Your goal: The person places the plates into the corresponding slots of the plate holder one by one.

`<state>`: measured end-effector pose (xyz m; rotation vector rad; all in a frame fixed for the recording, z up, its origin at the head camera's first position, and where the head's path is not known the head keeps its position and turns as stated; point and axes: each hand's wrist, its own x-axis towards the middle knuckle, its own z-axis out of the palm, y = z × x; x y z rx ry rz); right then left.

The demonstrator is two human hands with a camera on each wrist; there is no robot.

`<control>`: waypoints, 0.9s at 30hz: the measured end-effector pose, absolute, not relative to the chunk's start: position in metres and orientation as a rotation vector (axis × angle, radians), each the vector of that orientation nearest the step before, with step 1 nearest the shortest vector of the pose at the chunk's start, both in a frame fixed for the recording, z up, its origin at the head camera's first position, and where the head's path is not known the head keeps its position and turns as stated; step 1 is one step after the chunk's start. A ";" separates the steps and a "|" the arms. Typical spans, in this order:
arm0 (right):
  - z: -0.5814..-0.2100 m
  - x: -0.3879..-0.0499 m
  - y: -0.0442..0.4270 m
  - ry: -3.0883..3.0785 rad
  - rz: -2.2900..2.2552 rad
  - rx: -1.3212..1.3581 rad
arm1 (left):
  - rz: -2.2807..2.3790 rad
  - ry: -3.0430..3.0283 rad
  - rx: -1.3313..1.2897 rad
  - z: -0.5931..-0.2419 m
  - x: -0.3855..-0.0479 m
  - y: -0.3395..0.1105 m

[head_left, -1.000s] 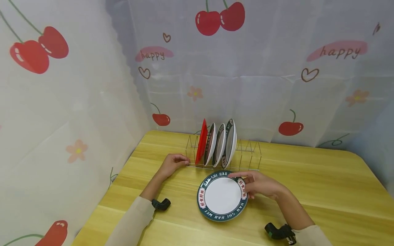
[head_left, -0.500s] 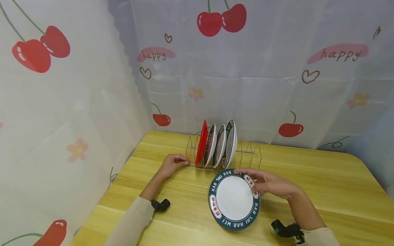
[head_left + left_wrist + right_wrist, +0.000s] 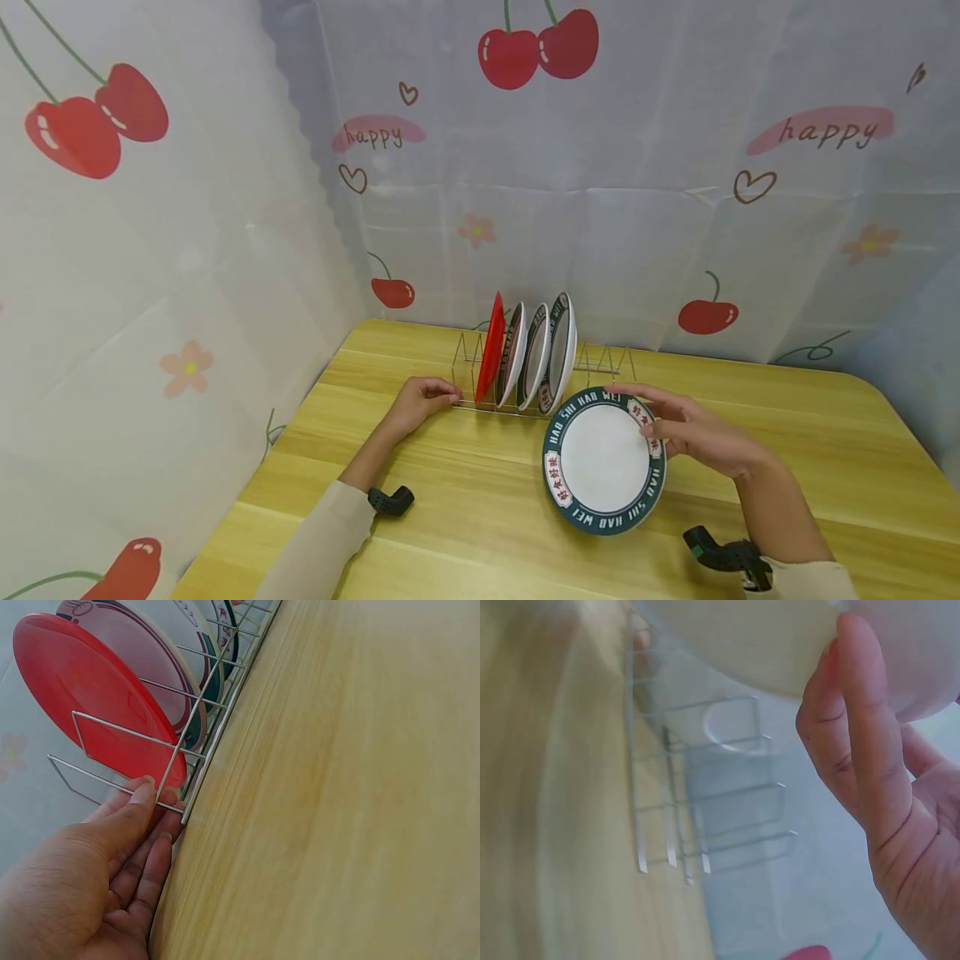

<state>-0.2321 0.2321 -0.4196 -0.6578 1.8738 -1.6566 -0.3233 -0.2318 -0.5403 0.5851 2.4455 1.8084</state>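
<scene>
My right hand (image 3: pixel 697 433) holds a round white plate (image 3: pixel 603 458) with a green lettered rim, gripping its upper right edge with the thumb on the face and fingers behind. The plate is tilted, face toward me, in front of the rack's right half. At the left end of the wire dish rack (image 3: pixel 480 407), my left hand (image 3: pixel 420 407) pinches the corner wire between thumb and fingers. Standing on edge in the rack are a red plate (image 3: pixel 491 350) and, to its right, three patterned plates, the rightmost plate (image 3: pixel 558 354) being the largest. The right wrist view shows the held plate's pale underside (image 3: pixel 757 645).
The rack stands on a yellow wood-grain table (image 3: pixel 450 517), close to a cherry-printed curtain (image 3: pixel 637 233) behind. Another printed sheet (image 3: pixel 225 275) hangs along the left side. Wire slots (image 3: pixel 727 796) lie to the right of the racked plates.
My right hand has moved the plate to the right, then slightly up, turning it to face me more. My left hand and the racked plates stay where they were.
</scene>
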 end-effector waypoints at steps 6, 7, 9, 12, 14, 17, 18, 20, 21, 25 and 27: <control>-0.403 -0.227 0.251 1.930 -1.754 -0.670 | 1.813 2.444 0.601 -0.540 -0.323 -0.232; -0.401 -0.226 0.253 1.935 -1.773 -0.673 | 1.813 2.448 0.596 -0.540 -0.323 -0.233; -0.395 -0.223 0.257 1.956 -1.812 -0.676 | 1.809 2.452 0.586 -0.540 -0.322 -0.233; -0.388 -0.221 0.259 1.993 -1.880 -0.680 | 1.800 2.461 0.571 -0.539 -0.321 -0.234; -0.385 -0.220 0.259 2.026 -1.929 -0.664 | 1.794 2.466 0.566 -0.539 -0.320 -0.235; -0.382 -0.219 0.254 2.065 -2.018 -0.623 | 1.792 2.466 0.557 -0.539 -0.319 -0.235; -0.381 -0.219 0.252 2.082 -2.047 -0.598 | 1.792 2.466 0.555 -0.539 -0.319 -0.236; -0.380 -0.218 0.246 2.122 -2.101 -0.528 | 1.784 2.470 0.551 -0.540 -0.320 -0.236; -0.380 -0.218 0.243 2.138 -2.125 -0.506 | 1.787 2.470 0.564 -0.537 -0.318 -0.235; -0.380 -0.218 0.232 2.160 -2.224 -0.462 | 1.787 2.476 0.592 -0.533 -0.317 -0.232; -0.382 -0.219 0.229 2.157 -2.259 -0.480 | 1.800 2.467 0.607 -0.534 -0.317 -0.231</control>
